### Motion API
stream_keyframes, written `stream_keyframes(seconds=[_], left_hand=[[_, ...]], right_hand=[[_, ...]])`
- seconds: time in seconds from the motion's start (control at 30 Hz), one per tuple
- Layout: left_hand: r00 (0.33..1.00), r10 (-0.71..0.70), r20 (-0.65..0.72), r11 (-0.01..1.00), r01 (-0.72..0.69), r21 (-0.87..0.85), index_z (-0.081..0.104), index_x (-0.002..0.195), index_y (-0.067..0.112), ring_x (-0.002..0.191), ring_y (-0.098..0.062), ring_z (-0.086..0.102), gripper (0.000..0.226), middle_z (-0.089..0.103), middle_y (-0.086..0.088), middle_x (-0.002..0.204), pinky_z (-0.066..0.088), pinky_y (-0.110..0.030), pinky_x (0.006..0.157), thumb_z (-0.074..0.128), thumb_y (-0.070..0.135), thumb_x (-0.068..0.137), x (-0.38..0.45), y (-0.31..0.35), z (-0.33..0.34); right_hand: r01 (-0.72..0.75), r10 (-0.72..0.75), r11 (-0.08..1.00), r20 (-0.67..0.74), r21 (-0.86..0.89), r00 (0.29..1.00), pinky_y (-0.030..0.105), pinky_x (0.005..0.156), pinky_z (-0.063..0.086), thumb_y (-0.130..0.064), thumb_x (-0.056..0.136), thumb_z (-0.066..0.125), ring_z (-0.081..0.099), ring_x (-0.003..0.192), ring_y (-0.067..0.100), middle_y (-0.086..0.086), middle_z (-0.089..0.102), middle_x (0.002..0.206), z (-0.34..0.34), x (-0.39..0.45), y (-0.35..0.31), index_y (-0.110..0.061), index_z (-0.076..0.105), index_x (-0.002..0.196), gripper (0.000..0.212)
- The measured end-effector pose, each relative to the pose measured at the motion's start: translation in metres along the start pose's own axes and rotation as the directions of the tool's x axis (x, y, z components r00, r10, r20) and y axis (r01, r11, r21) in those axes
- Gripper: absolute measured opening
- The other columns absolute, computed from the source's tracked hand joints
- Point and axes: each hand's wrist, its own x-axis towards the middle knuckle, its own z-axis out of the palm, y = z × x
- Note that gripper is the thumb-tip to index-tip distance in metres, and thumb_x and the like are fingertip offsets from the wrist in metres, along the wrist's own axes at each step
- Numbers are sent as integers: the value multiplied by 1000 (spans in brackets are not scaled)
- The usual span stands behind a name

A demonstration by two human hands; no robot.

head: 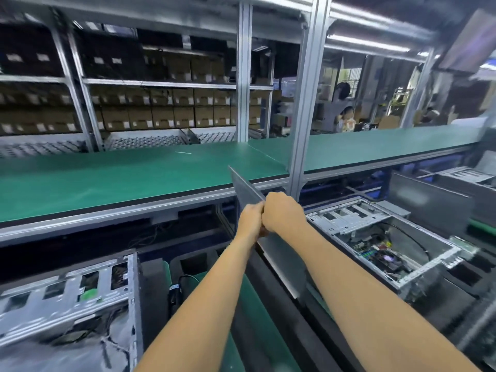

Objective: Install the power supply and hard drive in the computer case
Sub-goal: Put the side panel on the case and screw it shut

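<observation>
Both my hands hold a thin grey metal side panel (245, 187) on edge, in the air between two open computer cases. My left hand (251, 220) and my right hand (281, 214) grip it side by side, knuckles touching, with the panel running from the upper left down between my forearms (281, 260). An open computer case (375, 237) lies on its side to the right, its motherboard and cables showing. Another open case (80, 296) lies at the lower left, holding wires and a plastic bag. No power supply or hard drive can be made out.
A long green bench (134, 178) runs across just beyond my hands, with an aluminium post (303, 130) standing on it. Shelves of cardboard boxes (161, 108) stand behind. Two people work far off at the right. A green conveyor belt (241, 331) runs under my arms.
</observation>
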Motion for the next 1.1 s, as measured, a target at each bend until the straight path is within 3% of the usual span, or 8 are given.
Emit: stream_keyframes(seconds=[0.17,0.3,0.4,0.57,0.8,0.9,1.0,1.1], left_hand=[[997,82,9,991,-80,-108,35,76,16,37,-6,38,18,40,1,58,36,-19,42,41,16,93,-63,15,-41],[991,124,-58,980,-131,-147,41,91,21,71,-19,48,9,51,-5,78,44,-35,64,45,28,94,-113,15,-93],[979,162,-121,975,-178,-130,43,90,22,67,-16,51,10,56,-1,78,50,-35,59,44,30,95,-143,17,-142],[903,256,-345,959,-283,-29,58,93,10,80,-14,58,8,63,0,88,48,-28,69,52,15,92,-177,14,-229],[745,238,-623,951,-47,306,53,97,12,107,-28,51,16,54,-12,112,41,-38,96,60,24,89,-221,-23,-349],[533,254,-807,850,275,449,56,103,7,112,-34,45,25,51,-16,116,36,-43,94,57,26,87,-246,-36,-391],[375,225,-899,837,398,376,50,110,1,110,-39,45,34,49,-22,119,39,-50,92,55,24,86,-267,-46,-425],[395,46,-917,880,419,225,47,118,-1,107,-41,50,49,50,-22,121,42,-46,87,50,38,90,-275,-55,-463]], right_hand=[[57,-37,994,-200,94,979,34,67,41,-12,91,59,61,91,31,6,53,84,-45,-52,-64,-13,43,81,19],[143,-84,974,-312,173,946,33,62,40,-11,90,61,50,75,27,-1,37,67,-66,-99,-136,-11,46,80,18],[204,-108,951,-370,232,923,29,52,32,-10,89,60,46,71,25,-2,35,64,-66,-132,-183,-13,34,68,34],[245,-68,855,-370,457,926,27,47,25,-6,90,55,45,70,25,-4,37,67,-51,-168,-243,-13,41,72,24],[110,-12,579,-126,808,992,27,49,29,-2,86,57,45,58,21,3,51,63,-12,-199,-286,-8,55,65,21],[-23,-21,410,35,912,999,23,48,25,3,83,55,34,55,15,5,42,58,8,-205,-287,-5,50,65,20],[-91,-57,354,118,931,991,30,61,42,3,86,58,52,67,27,33,53,77,30,-201,-280,19,58,92,17],[-156,-128,271,196,950,972,59,86,54,1,90,59,66,90,48,38,62,105,53,-193,-272,22,54,108,28]])
